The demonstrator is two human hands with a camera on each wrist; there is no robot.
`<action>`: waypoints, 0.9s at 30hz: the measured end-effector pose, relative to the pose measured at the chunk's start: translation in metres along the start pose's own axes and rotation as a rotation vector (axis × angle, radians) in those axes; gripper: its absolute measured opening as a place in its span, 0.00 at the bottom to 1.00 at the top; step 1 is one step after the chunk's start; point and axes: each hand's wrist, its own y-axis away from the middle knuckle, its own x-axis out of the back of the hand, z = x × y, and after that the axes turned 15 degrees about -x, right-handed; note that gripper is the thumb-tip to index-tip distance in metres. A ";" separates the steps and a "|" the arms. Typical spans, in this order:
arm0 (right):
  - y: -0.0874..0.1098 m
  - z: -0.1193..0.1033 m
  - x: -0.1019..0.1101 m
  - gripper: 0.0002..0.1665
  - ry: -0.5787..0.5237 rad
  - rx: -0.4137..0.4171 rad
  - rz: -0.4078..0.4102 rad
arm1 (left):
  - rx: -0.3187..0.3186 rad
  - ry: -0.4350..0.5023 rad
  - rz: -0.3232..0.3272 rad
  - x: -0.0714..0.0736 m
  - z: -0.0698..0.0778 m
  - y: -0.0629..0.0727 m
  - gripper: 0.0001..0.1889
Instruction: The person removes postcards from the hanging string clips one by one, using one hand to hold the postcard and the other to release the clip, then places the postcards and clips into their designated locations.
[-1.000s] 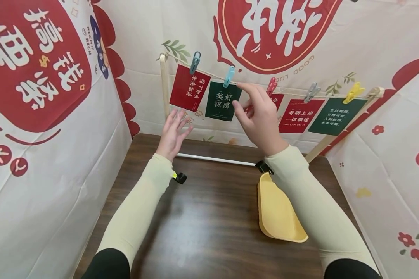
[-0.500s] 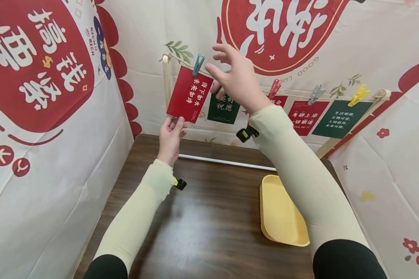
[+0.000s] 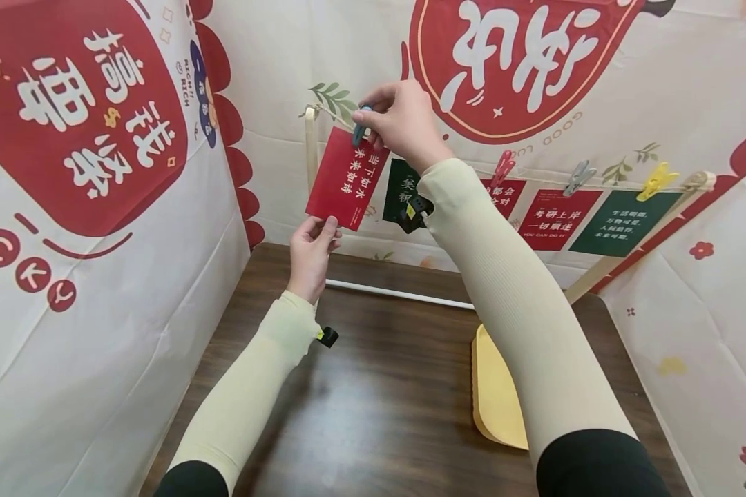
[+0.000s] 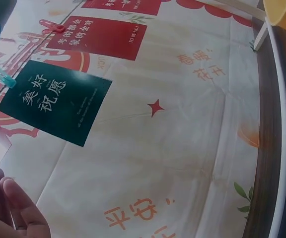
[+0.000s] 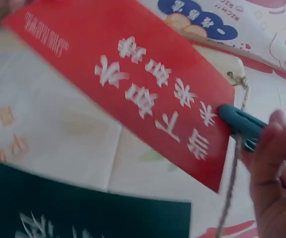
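A red card (image 3: 348,176) with white characters hangs near the left end of a string, under a dark teal clothespin (image 5: 240,124). My left hand (image 3: 311,255) pinches the card's lower edge between thumb and fingers. Above it, my right hand (image 3: 404,124) grips the clothespin by its upper end, and the pin's tip still lies over the card's top edge in the right wrist view. Right beside them hangs a dark green card (image 4: 56,101), partly hidden by my right wrist in the head view. A light blue clothespin (image 4: 5,78) holds that green card.
Farther right on the string hang a red card under a pink clothespin (image 3: 503,168), another under a grey one (image 3: 579,178), and a green card (image 3: 626,222) under a yellow one. Wooden posts (image 3: 311,148) carry the string. A yellow tray (image 3: 497,393) stands on the brown table (image 3: 373,386).
My left hand has risen to the red card and taken its lower edge. My right hand has moved left from beside the green card and now grips the dark teal clothespin.
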 end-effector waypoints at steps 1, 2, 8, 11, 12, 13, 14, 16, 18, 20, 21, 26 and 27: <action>0.000 0.001 0.000 0.18 -0.040 0.016 0.018 | 0.002 0.009 0.006 0.000 0.000 0.000 0.13; 0.000 0.002 -0.001 0.15 -0.089 0.031 0.031 | 0.004 0.017 0.010 0.000 0.000 0.000 0.12; 0.004 0.003 -0.002 0.07 -0.360 0.100 0.061 | 0.013 0.037 0.026 0.002 -0.001 0.002 0.11; 0.007 0.004 -0.001 0.07 -0.458 0.146 0.070 | 0.027 0.037 0.034 0.005 -0.002 0.005 0.11; 0.008 0.004 0.000 0.06 -0.483 0.169 0.076 | 0.031 0.039 0.037 0.006 -0.003 0.007 0.11; 0.008 0.005 0.000 0.06 -0.508 0.191 0.082 | 0.035 0.042 0.043 0.007 -0.004 0.008 0.11; 0.009 0.006 0.001 0.05 -0.537 0.211 0.084 | 0.037 0.045 0.048 0.008 -0.004 0.009 0.10; 0.010 0.008 0.002 0.05 -0.578 0.253 0.088 | 0.034 0.056 0.058 0.009 -0.005 0.012 0.09; 0.013 0.011 0.002 0.06 -0.611 0.295 0.090 | 0.029 0.071 0.066 0.010 -0.004 0.016 0.08; 0.017 0.014 0.003 0.09 -0.648 0.325 0.081 | 0.022 0.089 0.071 0.011 -0.002 0.021 0.08; 0.021 0.016 0.003 0.10 -0.665 0.339 0.075 | 0.020 0.095 0.073 0.012 -0.001 0.024 0.09; 0.049 0.040 0.012 0.23 -0.712 0.395 0.064 | 0.020 0.076 0.046 0.018 0.007 0.045 0.15; 0.056 0.049 0.016 0.23 -0.689 0.412 0.071 | 0.024 0.061 0.034 0.021 0.009 0.050 0.16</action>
